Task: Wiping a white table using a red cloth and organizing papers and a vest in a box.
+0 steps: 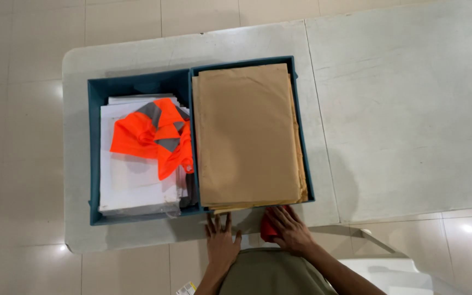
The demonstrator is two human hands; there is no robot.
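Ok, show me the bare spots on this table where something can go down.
Bare tabletop right of the teal bin, plus a strip behind it. Crowded: brown paper fills one compartment, orange vest on white packs the other.

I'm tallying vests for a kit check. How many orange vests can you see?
1. The orange vest lies crumpled on the white stack in the left compartment of the blue bin. More may be hidden under the stacks.

The table (411, 109) to my right lay bare and open for passing. Ahead, the blue bin (91, 153) blocked my way, its walls packed with brown paper (244, 131) and an orange vest (157, 134).
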